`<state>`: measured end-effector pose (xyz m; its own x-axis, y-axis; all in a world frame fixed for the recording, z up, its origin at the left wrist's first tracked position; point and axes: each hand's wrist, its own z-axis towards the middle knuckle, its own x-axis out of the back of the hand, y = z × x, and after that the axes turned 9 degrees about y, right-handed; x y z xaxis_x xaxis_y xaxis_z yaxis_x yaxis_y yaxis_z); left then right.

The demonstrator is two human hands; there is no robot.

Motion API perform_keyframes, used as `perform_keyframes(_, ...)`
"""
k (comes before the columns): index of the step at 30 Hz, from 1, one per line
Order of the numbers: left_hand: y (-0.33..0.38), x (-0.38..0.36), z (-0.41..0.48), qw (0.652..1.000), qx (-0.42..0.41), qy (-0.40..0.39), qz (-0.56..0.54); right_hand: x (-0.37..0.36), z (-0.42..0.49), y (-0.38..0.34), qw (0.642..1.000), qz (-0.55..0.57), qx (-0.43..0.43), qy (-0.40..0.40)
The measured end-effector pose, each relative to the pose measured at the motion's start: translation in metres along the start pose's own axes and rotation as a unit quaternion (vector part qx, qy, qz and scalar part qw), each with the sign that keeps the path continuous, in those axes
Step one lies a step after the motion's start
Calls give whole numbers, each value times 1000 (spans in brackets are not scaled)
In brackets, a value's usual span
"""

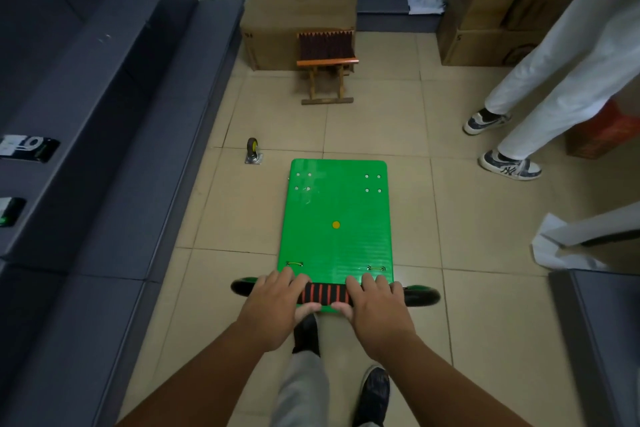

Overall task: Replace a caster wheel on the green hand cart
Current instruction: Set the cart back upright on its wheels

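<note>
Head view: we curl our left hand (273, 308) and right hand (377, 312) round the handle (325, 293), the surest hold on the cart (336, 218), its stiff, probably light deck flat beyond our fingertips, a loose caster (253, 151) well ahead, leftward.

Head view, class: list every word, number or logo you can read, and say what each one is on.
"NY": side of the grey-and-white sneaker.
"S": front of the brown cardboard box at the right wall.
Mark on the low brown cardboard box at the back: too blurred to read.
Print on the black packet at the left edge: too blurred to read.
Green flat hand cart: no text.
</note>
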<state>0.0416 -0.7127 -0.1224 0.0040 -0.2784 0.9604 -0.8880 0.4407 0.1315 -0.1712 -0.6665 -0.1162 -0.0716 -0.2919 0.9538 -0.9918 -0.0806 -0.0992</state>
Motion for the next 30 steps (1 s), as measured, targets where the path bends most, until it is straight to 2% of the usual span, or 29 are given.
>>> perform_keyframes(4,-13,8,24,992,2,33,-121,10,30,10,1000,-10,0,-10)
perform_keyframes(7,-30,19,45,986,-29,30,-158,21,54,13,1000,-16,-11,-18)
perform_keyframes(21,-69,51,172,987,-40,46,-147,58,176,49,999,-33,-18,10)
perform_keyframes(30,-80,59,204,988,-23,31,-150,62,210,57,999,-31,-12,14)
